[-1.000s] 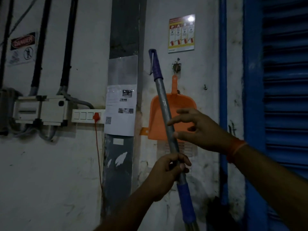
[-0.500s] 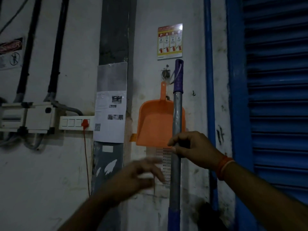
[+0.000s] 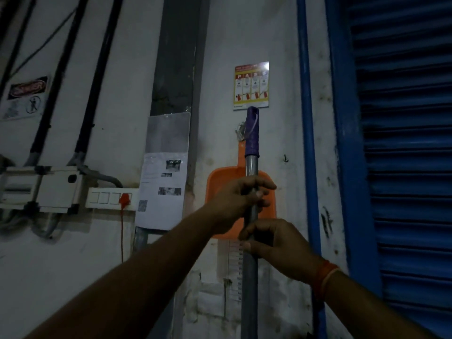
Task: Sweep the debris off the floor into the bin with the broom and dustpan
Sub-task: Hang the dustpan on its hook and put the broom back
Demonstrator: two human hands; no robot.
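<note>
The broom's metal handle [image 3: 251, 167] stands upright in front of me, its purple grip with a hanging loop at the top. Both hands are closed on the shaft: my left hand [image 3: 238, 199] above, my right hand [image 3: 274, 243] just below it. The broom's head is out of view below the frame. An orange dustpan [image 3: 221, 184] hangs by its handle from a hook on the white wall, right behind the broom handle and partly hidden by my hands.
A blue pipe [image 3: 307, 143] and a blue roller shutter [image 3: 403, 167] stand to the right. On the wall sit a fire extinguisher poster [image 3: 251, 85], a paper notice [image 3: 162, 189], a switch plate [image 3: 111, 198] and electrical boxes [image 3: 39, 189] with black conduits.
The broom handle went from tilted to upright. My right hand took hold of it, my left hand let go, then gripped it again higher up, above the right hand.
</note>
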